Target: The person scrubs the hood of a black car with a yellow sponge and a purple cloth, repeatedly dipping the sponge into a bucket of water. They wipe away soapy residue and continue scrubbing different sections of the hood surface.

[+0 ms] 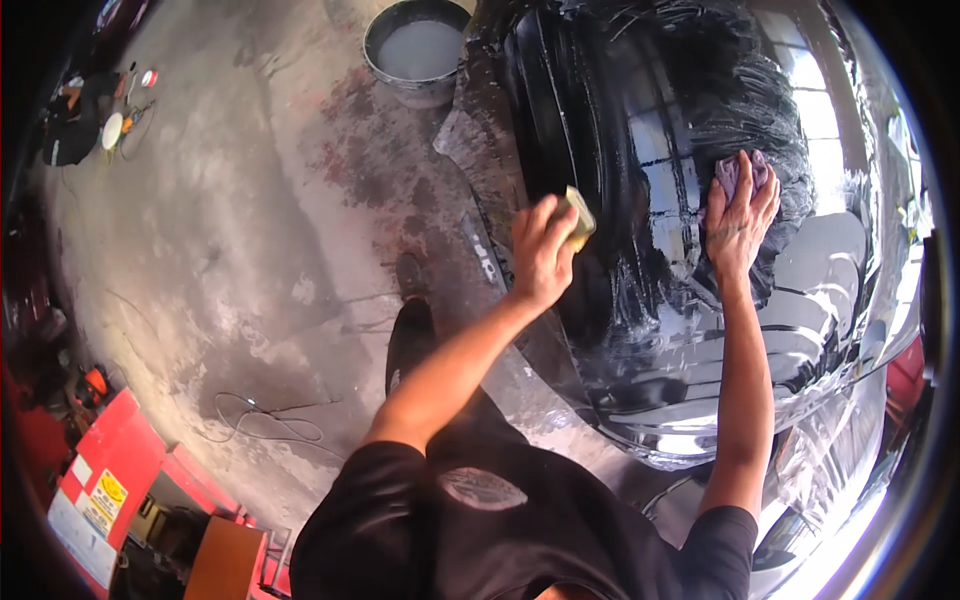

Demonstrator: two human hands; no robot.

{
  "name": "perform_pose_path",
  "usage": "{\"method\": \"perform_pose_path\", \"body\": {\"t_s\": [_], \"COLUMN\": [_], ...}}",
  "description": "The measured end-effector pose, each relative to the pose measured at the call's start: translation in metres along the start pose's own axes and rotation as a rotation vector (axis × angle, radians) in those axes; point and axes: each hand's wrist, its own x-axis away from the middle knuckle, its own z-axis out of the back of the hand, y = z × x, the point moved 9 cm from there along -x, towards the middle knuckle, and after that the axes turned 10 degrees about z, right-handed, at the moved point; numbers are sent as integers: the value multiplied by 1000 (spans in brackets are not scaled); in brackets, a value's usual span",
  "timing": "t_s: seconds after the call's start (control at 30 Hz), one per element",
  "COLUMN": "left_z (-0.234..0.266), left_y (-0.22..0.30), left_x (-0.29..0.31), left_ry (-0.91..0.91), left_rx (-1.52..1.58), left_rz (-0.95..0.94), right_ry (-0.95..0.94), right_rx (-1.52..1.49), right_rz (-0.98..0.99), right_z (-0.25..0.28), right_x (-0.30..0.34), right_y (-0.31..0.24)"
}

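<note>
My left hand [541, 262] is closed round a small yellowish block [581, 216] with a pale face, perhaps a sanding block. It is held over the left edge of a glossy black car panel [590, 120], and I cannot tell whether the block touches the surface. Pressed on the panel further right, my right hand [736, 230] has its fingers bent over a crumpled purple cloth [738, 174]. Wet, milky streaks run over the black paint around both hands, and window light reflects in it.
A black bucket [418, 82] of greyish liquid stands on the stained concrete floor [230, 230] at the panel's far left. A thin cable [265, 425] lies looped on the floor. Red equipment [115, 470] stands at the lower left. Clear plastic sheeting [825, 470] hangs at the right.
</note>
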Motion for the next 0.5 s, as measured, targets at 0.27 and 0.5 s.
{"method": "perform_pose_path", "body": {"t_s": [0.27,0.5], "left_z": [8,9], "left_y": [-58,-10], "left_x": [-239,17], "left_ry": [178,121], "left_rx": [-164,13], "left_rz": [57,50], "right_ry": [42,14], "right_rx": [-45,25], "right_rz": [65,14], "right_z": [-8,-4], "right_x": [3,14], "right_y": [-15,5]}}
